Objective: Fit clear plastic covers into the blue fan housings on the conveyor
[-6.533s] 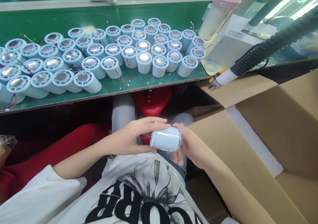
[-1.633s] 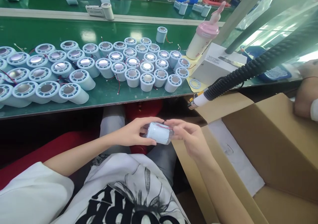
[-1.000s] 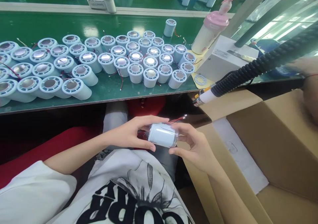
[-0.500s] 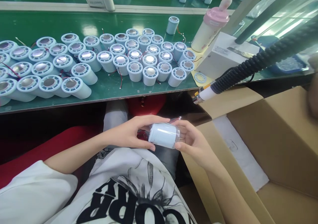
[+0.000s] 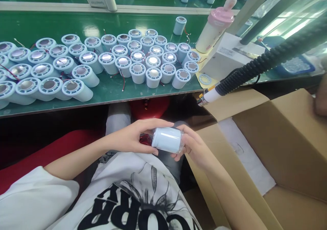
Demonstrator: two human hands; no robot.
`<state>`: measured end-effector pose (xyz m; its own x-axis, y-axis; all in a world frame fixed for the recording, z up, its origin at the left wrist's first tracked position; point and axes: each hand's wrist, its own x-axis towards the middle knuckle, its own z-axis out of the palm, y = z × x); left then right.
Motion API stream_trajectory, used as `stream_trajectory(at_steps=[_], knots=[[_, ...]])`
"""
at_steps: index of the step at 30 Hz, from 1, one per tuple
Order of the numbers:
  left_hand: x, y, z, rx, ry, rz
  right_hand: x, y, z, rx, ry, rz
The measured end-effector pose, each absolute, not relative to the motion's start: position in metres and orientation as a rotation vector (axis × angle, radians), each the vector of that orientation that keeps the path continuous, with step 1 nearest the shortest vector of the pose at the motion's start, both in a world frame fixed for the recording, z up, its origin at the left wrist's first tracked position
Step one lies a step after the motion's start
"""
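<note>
A pale blue cylinder (image 5: 167, 140) with a shiny, clear outer layer lies on its side above my lap. Its left part is between the thumb and fingers of my left hand (image 5: 138, 134), which is curved around it. My right hand (image 5: 192, 143) grips the cylinder's right end, the thumb across the near face and fingertips showing below. In front, on the green bench, stand many similar pale blue cylinders (image 5: 153, 77) with silver discs in their slotted tops. Thin red and dark wires hang from some of them.
An open cardboard box (image 5: 268, 145) lined with white sits at my right. Over it reaches a black corrugated hose (image 5: 245, 75) with a white-and-metal tip. A pink-lidded bottle (image 5: 216, 29) and a white equipment box (image 5: 224, 58) stand on the green bench (image 5: 109, 90).
My right hand has turned and closed around the cylinder's right end, its fingertips now below it. The small wire ends above the cylinder are out of sight. My left hand stays nearly still.
</note>
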<state>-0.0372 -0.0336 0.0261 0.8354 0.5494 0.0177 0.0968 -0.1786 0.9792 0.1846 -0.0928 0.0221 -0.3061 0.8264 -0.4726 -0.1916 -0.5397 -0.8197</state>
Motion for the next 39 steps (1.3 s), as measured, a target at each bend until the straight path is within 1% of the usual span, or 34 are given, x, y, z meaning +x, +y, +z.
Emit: stream_trajectory(at_steps=[14,18,23,27,31,35,39], knots=[[-0.038,-0.033,0.02,1.685,0.458,0.51,0.175,-0.091,0.016,-1.233,-0.607,2.224],[-0.037,-0.035,0.021,1.701,0.471,0.539,0.175,-0.091,0.015,-1.224,-0.563,2.265],[-0.026,-0.022,0.015,1.512,0.537,0.477,0.179,-0.085,0.005,-1.22,-0.47,2.14],[0.003,0.013,-0.01,1.393,0.394,0.502,0.188,-0.073,-0.025,-1.172,-0.348,1.901],[0.04,0.05,-0.027,1.363,0.304,0.43,0.201,-0.057,-0.051,-1.116,-0.287,1.738],[0.064,0.074,-0.025,1.386,0.304,0.322,0.212,-0.043,-0.059,-1.022,-0.244,1.678],[0.068,0.086,-0.019,1.442,0.341,0.28,0.217,-0.032,-0.062,-0.961,-0.236,1.673]])
